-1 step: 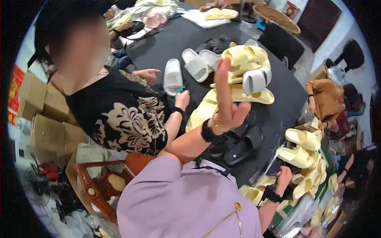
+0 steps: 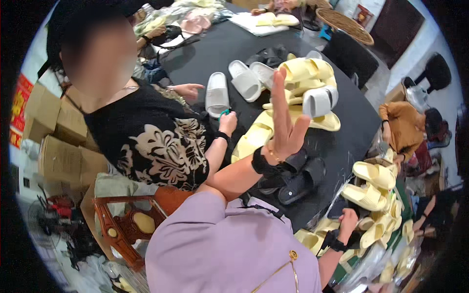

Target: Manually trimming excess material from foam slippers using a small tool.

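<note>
On the dark surface (image 2: pixel 349 115) we had yellow slide sandals (image 2: pixel 303 89) heaped toward two o'clock, black slide sandals (image 2: pixel 305 181) near four. Our left hand (image 2: pixel 288 136) stood raised, empty, fingers straight; we judged it best kept clear of the heap. Our right hand (image 2: pixel 348 222) curled at four o'clock; we couldn't tell whether it held anything.

Yellow slippers (image 2: pixel 317 119), wide-strapped, piled loosely on dark tabletop (image 2: pixel 354 117); grey slipper (image 2: pixel 316 103), ribbed strap, rests tilted against pile. Black slippers (image 2: pixel 299 189) lie clustered nearer tabletop's near edge. More yellow slippers (image 2: pixel 373 175), at varied angles, heaped along tabletop's right edge.
</note>
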`<act>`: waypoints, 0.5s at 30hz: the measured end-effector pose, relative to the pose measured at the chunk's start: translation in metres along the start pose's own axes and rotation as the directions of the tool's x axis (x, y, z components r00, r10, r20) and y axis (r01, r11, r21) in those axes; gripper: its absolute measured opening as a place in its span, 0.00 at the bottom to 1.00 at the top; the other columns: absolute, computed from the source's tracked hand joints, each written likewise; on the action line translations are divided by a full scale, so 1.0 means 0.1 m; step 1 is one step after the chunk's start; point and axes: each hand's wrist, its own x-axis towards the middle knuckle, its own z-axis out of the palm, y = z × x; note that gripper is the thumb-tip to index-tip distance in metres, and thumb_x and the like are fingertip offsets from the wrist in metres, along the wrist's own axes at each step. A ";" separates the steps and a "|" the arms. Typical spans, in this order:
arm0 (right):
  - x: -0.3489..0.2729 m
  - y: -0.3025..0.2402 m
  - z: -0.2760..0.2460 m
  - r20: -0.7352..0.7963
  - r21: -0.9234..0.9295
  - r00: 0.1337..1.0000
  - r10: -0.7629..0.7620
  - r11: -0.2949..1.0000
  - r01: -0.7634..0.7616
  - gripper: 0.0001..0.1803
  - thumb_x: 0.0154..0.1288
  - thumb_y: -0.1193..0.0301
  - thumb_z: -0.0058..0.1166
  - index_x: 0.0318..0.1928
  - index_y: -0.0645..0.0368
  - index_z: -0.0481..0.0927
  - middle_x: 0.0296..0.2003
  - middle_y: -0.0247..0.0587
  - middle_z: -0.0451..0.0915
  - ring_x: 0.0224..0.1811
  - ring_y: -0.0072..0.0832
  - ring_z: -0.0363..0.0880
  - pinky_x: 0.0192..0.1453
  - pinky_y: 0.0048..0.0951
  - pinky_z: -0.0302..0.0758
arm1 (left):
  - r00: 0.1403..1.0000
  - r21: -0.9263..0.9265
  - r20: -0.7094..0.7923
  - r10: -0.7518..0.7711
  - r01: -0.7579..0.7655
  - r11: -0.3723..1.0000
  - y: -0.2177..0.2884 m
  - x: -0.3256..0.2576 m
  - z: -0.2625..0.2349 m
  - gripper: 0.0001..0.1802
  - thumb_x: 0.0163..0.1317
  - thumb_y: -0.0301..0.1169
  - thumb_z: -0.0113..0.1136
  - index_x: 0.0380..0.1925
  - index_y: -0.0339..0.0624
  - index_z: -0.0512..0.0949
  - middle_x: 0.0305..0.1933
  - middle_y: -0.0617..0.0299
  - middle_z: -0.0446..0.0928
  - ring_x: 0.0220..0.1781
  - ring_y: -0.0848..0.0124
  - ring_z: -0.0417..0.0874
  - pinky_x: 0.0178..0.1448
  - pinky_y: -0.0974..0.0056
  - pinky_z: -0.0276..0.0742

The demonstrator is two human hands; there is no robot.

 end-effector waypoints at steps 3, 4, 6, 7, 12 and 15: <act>-0.01 0.23 0.02 -0.015 -0.024 1.000 -0.009 1.000 0.009 0.11 0.64 0.73 0.45 0.30 0.67 0.78 0.18 0.38 0.74 0.16 0.22 0.70 0.24 0.26 0.68 | 0.991 -0.008 -0.060 0.116 -0.117 0.993 0.02 0.03 0.01 0.51 0.65 0.60 0.40 0.70 0.29 0.35 0.74 0.37 0.39 0.77 0.48 0.40 0.75 0.50 0.34; -0.05 0.20 0.00 0.000 -0.032 1.000 -0.004 0.999 0.004 0.11 0.64 0.72 0.45 0.30 0.67 0.77 0.17 0.38 0.74 0.17 0.22 0.71 0.26 0.25 0.68 | 0.969 0.027 -0.081 0.234 -0.232 0.972 0.11 0.04 -0.01 0.54 0.63 0.66 0.38 0.71 0.34 0.35 0.75 0.38 0.35 0.77 0.49 0.37 0.76 0.50 0.33; 0.02 0.17 0.03 -0.004 0.011 1.000 0.003 1.000 -0.003 0.13 0.64 0.70 0.44 0.30 0.67 0.78 0.16 0.38 0.74 0.18 0.22 0.71 0.27 0.25 0.67 | 0.867 0.053 -0.132 0.481 -0.478 0.877 0.29 0.11 -0.06 0.59 0.58 0.73 0.34 0.71 0.35 0.33 0.75 0.36 0.32 0.77 0.48 0.35 0.76 0.50 0.31; 0.02 0.17 0.00 0.000 -0.011 1.000 0.022 1.000 -0.022 0.13 0.64 0.70 0.44 0.31 0.66 0.78 0.16 0.37 0.74 0.18 0.22 0.71 0.27 0.24 0.67 | 0.743 -0.007 -0.187 0.643 -0.656 0.755 0.28 0.24 -0.02 0.60 0.57 0.72 0.36 0.70 0.30 0.35 0.74 0.34 0.36 0.77 0.46 0.35 0.76 0.50 0.30; -0.03 0.26 0.00 -0.021 -0.001 0.999 0.025 1.000 -0.025 0.12 0.63 0.69 0.46 0.32 0.65 0.79 0.17 0.37 0.75 0.19 0.21 0.71 0.26 0.24 0.67 | 0.980 0.053 -0.181 0.085 -0.076 0.996 -0.22 0.56 0.08 0.53 0.63 0.62 0.40 0.70 0.30 0.36 0.75 0.39 0.38 0.77 0.51 0.39 0.76 0.55 0.34; -0.13 0.05 -0.02 -0.005 0.071 0.999 0.035 0.997 -0.034 0.10 0.63 0.69 0.49 0.33 0.64 0.79 0.20 0.37 0.75 0.20 0.21 0.71 0.26 0.23 0.67 | 0.952 0.049 -0.206 0.228 -0.222 0.974 -0.06 0.61 0.15 0.56 0.60 0.68 0.36 0.70 0.30 0.37 0.75 0.41 0.40 0.77 0.53 0.42 0.76 0.54 0.35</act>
